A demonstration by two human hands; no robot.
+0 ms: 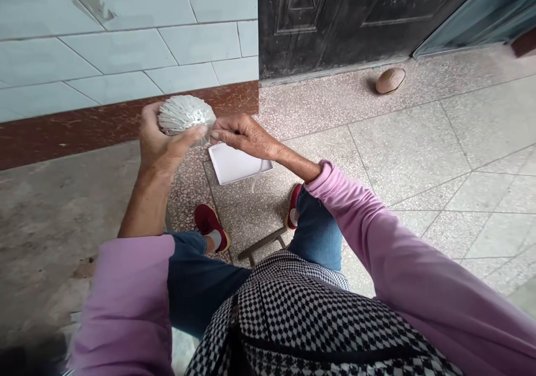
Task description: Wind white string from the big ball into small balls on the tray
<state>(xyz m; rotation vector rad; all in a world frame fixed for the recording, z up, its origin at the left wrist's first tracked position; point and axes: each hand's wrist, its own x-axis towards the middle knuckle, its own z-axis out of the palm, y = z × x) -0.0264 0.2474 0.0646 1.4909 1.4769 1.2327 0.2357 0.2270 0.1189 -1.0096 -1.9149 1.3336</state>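
Spiky silver folded-foil ball [186,115] held up in air, cupped in left hand [159,139], right hand [243,136] in narrow pinch at its edge, flat white rectangular paper tray [237,164] below on speckled terrazzo floor [402,153]

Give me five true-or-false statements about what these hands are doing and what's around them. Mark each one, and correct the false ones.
1. The left hand grips a silvery spiky ball. True.
2. The right hand rests on the person's knee. False: it is raised beside the ball, with its fingertips at the ball's edge.
3. A white flat box lies on the floor beyond the feet. True.
4. The person wears green shoes. False: the shoes are dark red.
5. A brown oval object lies on the floor near the dark door. True.
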